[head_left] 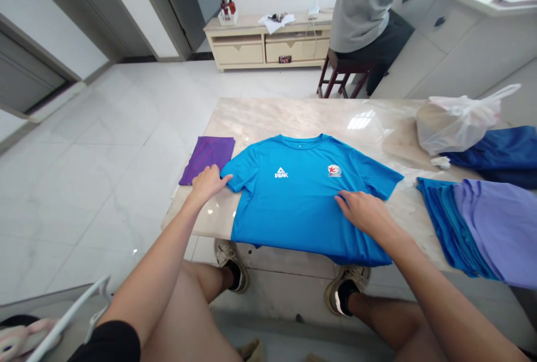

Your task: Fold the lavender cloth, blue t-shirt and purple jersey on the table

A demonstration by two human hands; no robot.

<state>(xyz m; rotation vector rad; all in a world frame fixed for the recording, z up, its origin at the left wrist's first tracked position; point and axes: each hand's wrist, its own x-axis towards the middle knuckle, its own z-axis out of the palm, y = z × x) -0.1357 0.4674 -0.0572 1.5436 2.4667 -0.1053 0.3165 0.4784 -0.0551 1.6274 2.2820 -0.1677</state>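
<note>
The person's forearms are bare all the way to the left hand (207,184) and the right hand (364,212), and both hands look slim, with short, plain nails. At the lower left edge of the view, a bit of black shorts (111,342) shows, the fabric matte and the hem sitting high on the thigh. The legs are bare below that hem down to short black socks (235,275). On the feet is a pair of scuffed, pale beige mesh sneakers: the left sneaker (231,261) and the right sneaker (348,286) both look well worn, with dark lining around the collars and pale laces.
</note>
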